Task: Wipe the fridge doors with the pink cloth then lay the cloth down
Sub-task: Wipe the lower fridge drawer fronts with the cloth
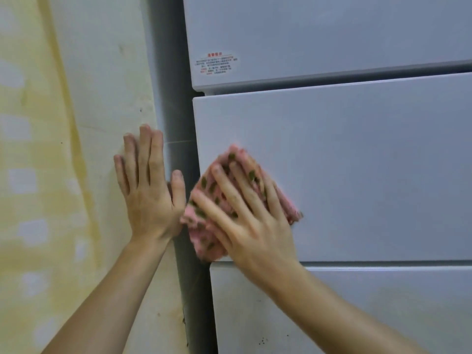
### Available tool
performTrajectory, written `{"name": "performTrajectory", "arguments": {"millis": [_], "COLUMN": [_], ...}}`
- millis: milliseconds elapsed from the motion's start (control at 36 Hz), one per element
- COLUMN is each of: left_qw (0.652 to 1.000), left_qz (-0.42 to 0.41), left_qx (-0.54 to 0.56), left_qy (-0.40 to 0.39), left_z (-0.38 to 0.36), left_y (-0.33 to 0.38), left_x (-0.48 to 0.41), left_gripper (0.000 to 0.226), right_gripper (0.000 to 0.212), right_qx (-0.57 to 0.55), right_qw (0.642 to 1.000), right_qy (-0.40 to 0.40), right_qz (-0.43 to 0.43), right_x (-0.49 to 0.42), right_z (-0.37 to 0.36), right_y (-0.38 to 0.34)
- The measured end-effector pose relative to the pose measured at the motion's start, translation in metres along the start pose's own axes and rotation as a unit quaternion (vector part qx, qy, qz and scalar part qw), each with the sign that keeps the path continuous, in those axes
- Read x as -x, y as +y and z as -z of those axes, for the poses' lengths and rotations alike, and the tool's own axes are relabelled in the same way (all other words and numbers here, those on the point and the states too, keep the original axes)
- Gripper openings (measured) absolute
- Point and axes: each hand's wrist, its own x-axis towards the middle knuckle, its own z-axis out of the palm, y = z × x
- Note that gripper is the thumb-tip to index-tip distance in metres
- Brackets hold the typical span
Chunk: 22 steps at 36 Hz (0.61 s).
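The pink cloth (204, 238) lies pressed under our right hand (246, 215), fingers spread, at seven o'clock on the middle door (357, 162). Our left hand (148, 195), flat and empty, rests on the wall (89, 103) at nine o'clock. We judge the wiping midway; laying the cloth down remains.

This looks like a home kitchen or a lived-in utility corner. A tall pale grey-white fridge with smooth, flat fronts (319, 139) fills the right side, split into 3 stacked doors: the upper door (332, 34), the middle door (383, 187) and the lower door (383, 302). A small white printed sticker with red and black text (217, 63) sits on the upper door, as on a household appliance. Just beside the fridge stands a pale painted wall (107, 72), worn, with broad yellow stains and whitish patches (38, 129). A folded pink cloth with dark green spots (204, 238) lies pressed against the middle door.
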Motion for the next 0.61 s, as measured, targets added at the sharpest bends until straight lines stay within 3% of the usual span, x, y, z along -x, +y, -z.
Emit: {"name": "performTrajectory", "arguments": {"millis": [167, 250, 389, 500, 611], "left_qw": [0.998, 0.999, 0.999, 0.998, 0.999], "left_qz": [0.004, 0.002, 0.003, -0.001, -0.004], "left_qx": [0.055, 0.053, 0.042, 0.055, 0.05], "left_qy": [-0.002, -0.004, 0.015, 0.007, 0.002], "left_z": [0.005, 0.006, 0.001, 0.004, 0.005], "left_y": [0.001, -0.001, -0.002, -0.001, -0.003], "left_x": [0.001, 0.001, 0.002, 0.002, 0.002], "left_gripper": [0.066, 0.064, 0.056, 0.055, 0.056], "right_gripper": [0.076, 0.074, 0.038, 0.035, 0.037], "right_qx": [-0.001, -0.009, -0.039, -0.015, -0.023], "right_qw": [0.993, 0.99, 0.998, 0.993, 0.989], "right_qy": [-0.089, -0.098, 0.04, 0.1, 0.12], "right_qz": [0.078, 0.098, 0.016, -0.061, -0.081], "right_x": [0.053, 0.036, -0.076, -0.148, -0.121], "right_z": [0.004, 0.008, -0.009, -0.018, -0.018], "right_y": [-0.004, 0.002, 0.001, 0.002, -0.005]}}
